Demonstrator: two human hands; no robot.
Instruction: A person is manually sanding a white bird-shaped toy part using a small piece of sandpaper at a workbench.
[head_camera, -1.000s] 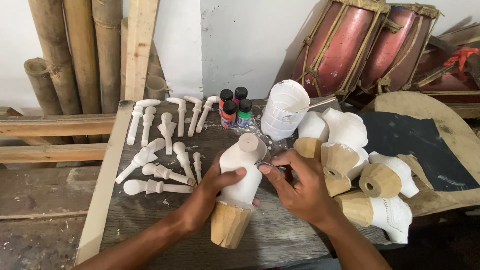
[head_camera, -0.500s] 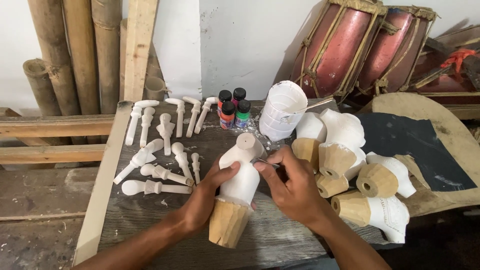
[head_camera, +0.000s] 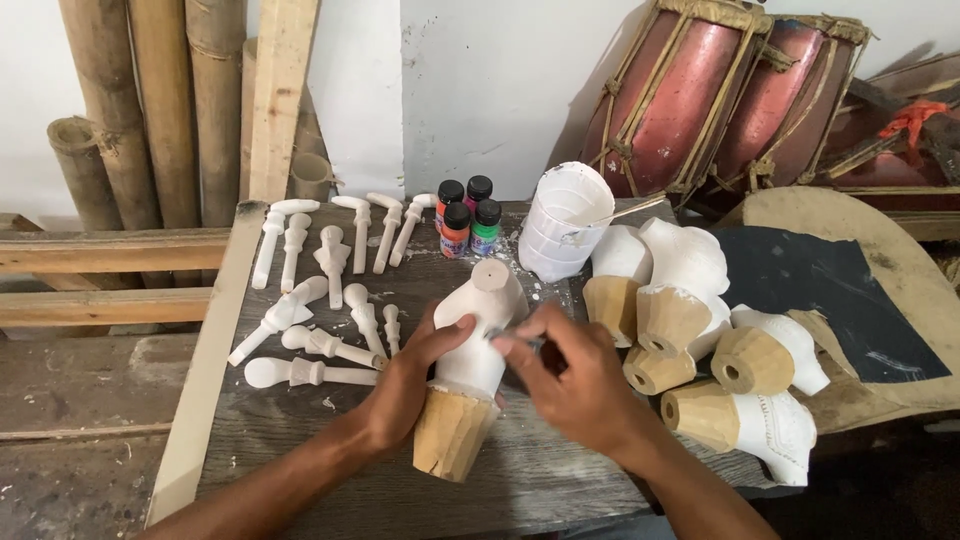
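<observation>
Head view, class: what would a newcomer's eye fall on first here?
At centre, the left hand grips a white-coated carved wooden piece while the right hand works at its side. Similar pieces pile up to the right; two red drums lean behind.

I see my left hand (head_camera: 405, 385) gripping a white-painted carved wooden figure (head_camera: 470, 365) at the bench's (head_camera: 300, 440) middle, while my right hand (head_camera: 575, 385) presses a small tool against it.
</observation>
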